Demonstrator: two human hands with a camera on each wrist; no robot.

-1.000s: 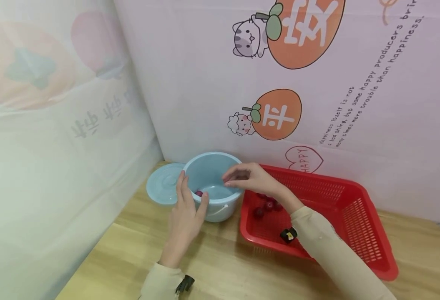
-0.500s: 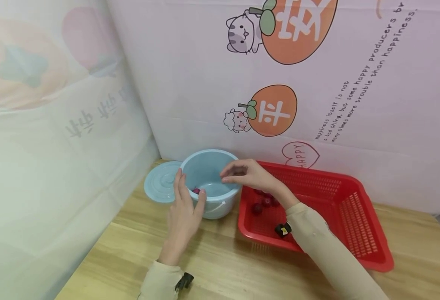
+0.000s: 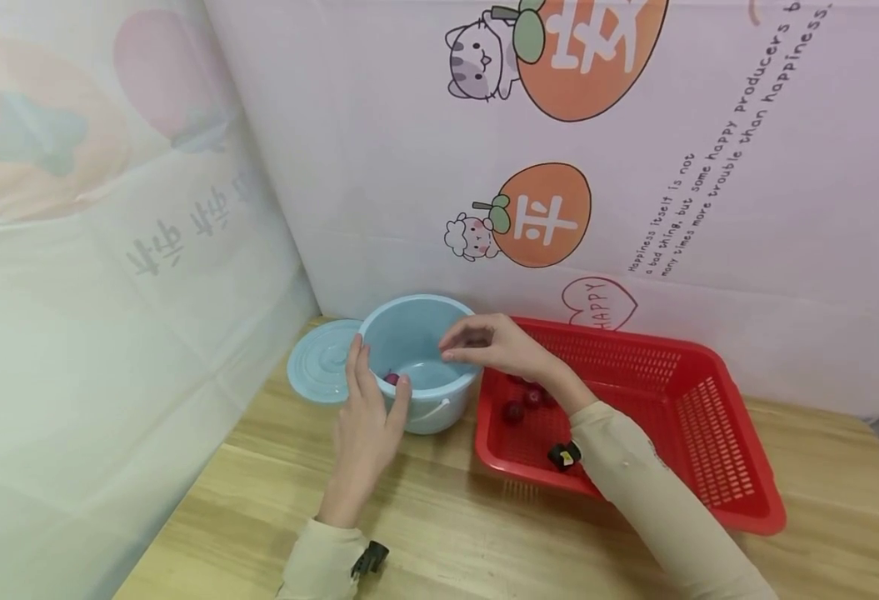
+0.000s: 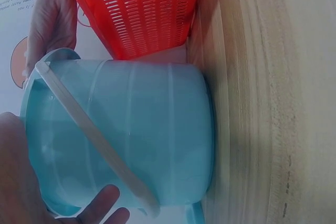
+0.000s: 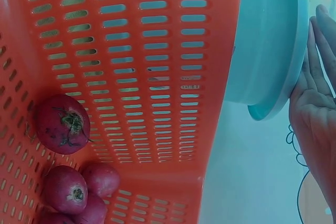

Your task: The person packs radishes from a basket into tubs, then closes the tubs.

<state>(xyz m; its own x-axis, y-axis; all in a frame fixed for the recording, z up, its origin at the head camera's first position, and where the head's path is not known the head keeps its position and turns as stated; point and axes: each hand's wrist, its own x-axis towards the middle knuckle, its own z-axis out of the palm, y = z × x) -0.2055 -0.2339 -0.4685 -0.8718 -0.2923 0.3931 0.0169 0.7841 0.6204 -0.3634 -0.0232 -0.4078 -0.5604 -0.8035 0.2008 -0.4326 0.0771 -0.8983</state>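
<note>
A light blue bucket [image 3: 427, 412] stands upright, its white handle [image 4: 100, 140] hanging down the side. One round red radish [image 3: 392, 379] shows inside, partly hidden by the near rim. My left hand [image 3: 367, 417] rests against the bucket's left and near side, fingers fairly straight and thumb by the rim. My right hand [image 3: 502, 346] is over the bucket's right rim with its fingertips above the opening; no object shows in it. In the right wrist view, several red radishes [image 5: 63, 124] with trimmed stems lie in a red basket [image 5: 126, 174] beside the bucket.
A round light blue lid [image 3: 319, 367] lies left of the bucket, against the printed cloth wall [image 3: 379, 183]. The red basket's high slotted walls stand close to the bucket's right side, under my right forearm. Everything rests on a wooden table [image 3: 259, 492].
The head view has shifted slightly, so the scene sits a little higher and further left. Both hands keep nearly the same places at the bucket.
</note>
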